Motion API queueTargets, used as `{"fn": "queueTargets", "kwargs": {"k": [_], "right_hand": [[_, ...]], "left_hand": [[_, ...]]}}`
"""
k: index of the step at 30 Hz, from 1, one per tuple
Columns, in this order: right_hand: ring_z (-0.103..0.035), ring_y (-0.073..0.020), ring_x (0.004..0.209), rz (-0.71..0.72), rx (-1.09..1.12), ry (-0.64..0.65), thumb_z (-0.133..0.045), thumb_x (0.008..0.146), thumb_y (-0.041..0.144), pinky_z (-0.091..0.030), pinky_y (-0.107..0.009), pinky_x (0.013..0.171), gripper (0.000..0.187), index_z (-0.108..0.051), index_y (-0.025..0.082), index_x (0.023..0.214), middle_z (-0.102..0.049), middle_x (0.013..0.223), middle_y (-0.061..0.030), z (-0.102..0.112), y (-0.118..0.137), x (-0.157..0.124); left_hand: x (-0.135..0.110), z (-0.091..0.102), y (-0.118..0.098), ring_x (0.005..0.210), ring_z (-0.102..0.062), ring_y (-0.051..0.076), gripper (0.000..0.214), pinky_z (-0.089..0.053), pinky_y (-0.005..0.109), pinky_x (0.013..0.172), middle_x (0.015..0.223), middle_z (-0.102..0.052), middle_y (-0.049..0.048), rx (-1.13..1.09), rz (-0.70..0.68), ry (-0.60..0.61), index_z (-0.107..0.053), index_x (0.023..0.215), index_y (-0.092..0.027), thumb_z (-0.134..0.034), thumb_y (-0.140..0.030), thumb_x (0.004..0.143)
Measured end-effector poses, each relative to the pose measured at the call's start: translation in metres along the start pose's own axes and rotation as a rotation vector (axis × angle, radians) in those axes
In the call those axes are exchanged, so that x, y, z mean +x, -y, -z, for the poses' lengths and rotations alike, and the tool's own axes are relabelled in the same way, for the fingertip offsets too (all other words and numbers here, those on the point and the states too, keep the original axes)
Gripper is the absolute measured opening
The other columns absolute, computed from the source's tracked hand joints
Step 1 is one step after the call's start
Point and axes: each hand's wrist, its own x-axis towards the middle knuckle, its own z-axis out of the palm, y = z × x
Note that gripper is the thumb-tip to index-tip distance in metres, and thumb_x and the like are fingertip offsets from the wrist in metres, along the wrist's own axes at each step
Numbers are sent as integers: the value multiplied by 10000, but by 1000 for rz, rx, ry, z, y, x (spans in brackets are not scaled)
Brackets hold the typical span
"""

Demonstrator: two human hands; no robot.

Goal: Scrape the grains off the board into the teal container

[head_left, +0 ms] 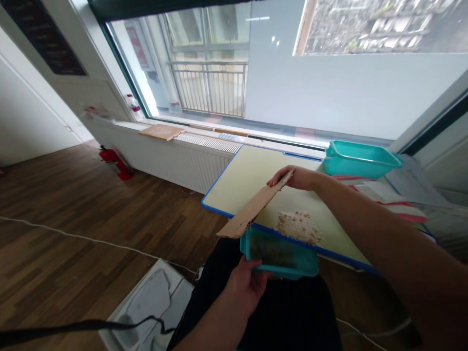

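Observation:
My right hand grips one end of a long strip of brown cardboard. The strip slants over the front edge of a pale table with a blue rim. A patch of beige crumbly bits lies on the tabletop to the right of the strip, by the front edge. Just below that edge, my left hand holds a teal plastic tub by its near left side, above my lap. Dark brown material shows inside the tub; its kind is unclear.
A larger teal basin stands at the table's back right, behind a red-and-white striped bag. A radiator runs under the window. A red fire extinguisher and a white cable are on the wooden floor. A white box sits lower left.

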Motion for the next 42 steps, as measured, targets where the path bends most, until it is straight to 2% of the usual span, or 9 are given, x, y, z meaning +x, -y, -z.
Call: {"fn": "queueTargets", "kwargs": {"k": [4, 9, 13, 18, 28, 34, 42], "right_hand": [[-649, -197, 889, -11, 36, -49, -809, 539, 361, -486, -316, 816, 244, -720, 181, 678, -721, 805, -60, 4, -2, -30], [-638, -219, 906, 13, 48, -80, -788, 572, 408, -471, -323, 822, 297, -718, 140, 680, -720, 833, -112, 9, -11, -62], [-643, -201, 867, 19, 58, -84, -765, 606, 376, -471, -334, 833, 247, -723, 152, 701, -720, 846, -96, 12, -14, -81], [-659, -207, 845, -23, 32, -111, -796, 560, 391, -491, -346, 836, 255, -722, 168, 660, -714, 774, -76, 10, -8, -95], [-660, -198, 876, -66, -31, -124, -799, 542, 303, -509, -290, 781, 172, -724, 197, 654, -728, 812, -38, 18, -12, -118], [-660, -219, 845, -66, 26, -178, -748, 577, 262, -499, -331, 787, 134, -717, 157, 655, -726, 805, -73, 13, -14, -134], [-655, -212, 842, -77, 33, -190, -720, 586, 232, -476, -325, 807, 117, -724, 145, 664, -727, 790, -76, 16, -20, -152]], "left_hand": [[0, -5, 9, 492, -628, 135, 407, -455, 151, 381, 759, -638, 36, 24, 0, -33, -475, 1114, -215, -519, -12, 764], [2, -11, 18, 524, -643, 136, 410, -473, 154, 394, 805, -662, 48, 34, -1, 29, -491, 1119, -201, -500, 11, 769], [2, -18, 22, 498, -627, 130, 266, -479, 161, 388, 747, -657, 55, 61, 35, -14, -542, 1024, -139, -522, -24, 785], [-7, -30, 26, 494, -632, 145, 159, -441, 146, 351, 705, -656, 71, 103, 59, -19, -586, 967, -116, -532, -89, 819], [-26, -36, 28, 520, -653, 158, 205, -371, 118, 312, 721, -662, 56, 137, 32, 9, -587, 1017, -148, -507, -85, 839], [-37, -41, 28, 523, -650, 150, 225, -364, 122, 318, 711, -661, 45, 134, 30, 14, -576, 1027, -140, -484, -62, 837], [-39, -41, 37, 507, -627, 116, 264, -347, 115, 329, 724, -657, 39, 148, 38, 15, -582, 1049, -143, -509, -46, 814]]}}
